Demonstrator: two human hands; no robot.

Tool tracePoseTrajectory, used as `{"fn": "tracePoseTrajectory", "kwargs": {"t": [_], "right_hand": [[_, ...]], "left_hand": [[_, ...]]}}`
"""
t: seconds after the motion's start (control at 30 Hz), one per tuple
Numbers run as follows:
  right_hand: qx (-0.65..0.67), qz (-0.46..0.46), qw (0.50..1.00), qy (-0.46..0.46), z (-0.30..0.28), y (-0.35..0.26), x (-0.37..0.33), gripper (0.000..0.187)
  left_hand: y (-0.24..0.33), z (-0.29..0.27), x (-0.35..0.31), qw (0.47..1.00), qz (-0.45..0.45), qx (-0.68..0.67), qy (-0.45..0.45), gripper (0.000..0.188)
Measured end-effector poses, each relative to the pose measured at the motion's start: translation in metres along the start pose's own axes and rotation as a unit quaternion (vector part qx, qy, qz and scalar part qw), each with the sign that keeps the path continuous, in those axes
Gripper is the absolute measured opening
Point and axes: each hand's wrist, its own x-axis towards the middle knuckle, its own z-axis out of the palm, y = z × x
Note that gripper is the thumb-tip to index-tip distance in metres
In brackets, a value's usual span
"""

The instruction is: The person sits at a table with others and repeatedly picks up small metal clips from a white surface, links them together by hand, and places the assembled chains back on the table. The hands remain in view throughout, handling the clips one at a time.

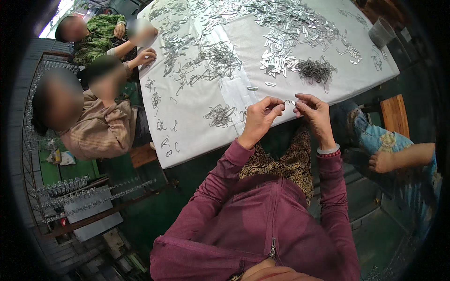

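Over the near edge of the white-covered table (197,145), my left hand (260,118) pinches a thin dark wire hook (287,101) between thumb and fingers. Close beside it, my right hand (317,119) holds a small silvery metal piece (294,102) in its fingertips, near the hook's curved end. I cannot tell whether the two parts touch. Beyond my hands lie two loose silver pieces (270,84) and a dense heap of dark wire hooks (316,71). A smaller hook pile (219,115) sits left of my left hand.
Many flat silver pieces (290,40) spread across the far table, with more wire hooks (220,61) left of them. A clear plastic cup (381,33) stands at the far right edge. People sit along the left side; another person's hand (382,162) rests at right by a wooden seat (394,117).
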Motion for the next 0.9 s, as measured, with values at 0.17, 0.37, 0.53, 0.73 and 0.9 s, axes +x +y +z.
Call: {"fn": "tracePoseTrajectory", "kwargs": {"t": [0.17, 0.37, 0.53, 0.73, 0.9], "right_hand": [[0.001, -0.004, 1.0, -0.013, 0.0, -0.001, -0.014, 0.026], [-0.022, -0.005, 1.0, 0.01, 0.004, 0.005, -0.02, 0.024], [-0.07, 0.001, 0.998, 0.001, -0.004, 0.022, -0.003, 0.022], [-0.21, 0.027, 0.977, -0.012, -0.019, 0.029, 0.028, 0.025], [-0.296, 0.017, 0.955, 0.017, -0.02, 0.026, 0.025, 0.019]], "left_hand": [[0.007, 0.009, -0.004, 0.999, 0.009, -0.024, -0.024, 0.016], [0.001, 0.007, -0.016, 0.999, -0.013, -0.027, -0.044, 0.017], [-0.03, 0.014, -0.018, 0.99, -0.026, -0.134, -0.047, 0.02], [-0.049, 0.025, -0.013, 0.987, -0.058, -0.148, -0.023, 0.02], [-0.049, 0.026, -0.013, 0.991, -0.082, -0.1, -0.026, 0.018]]}}
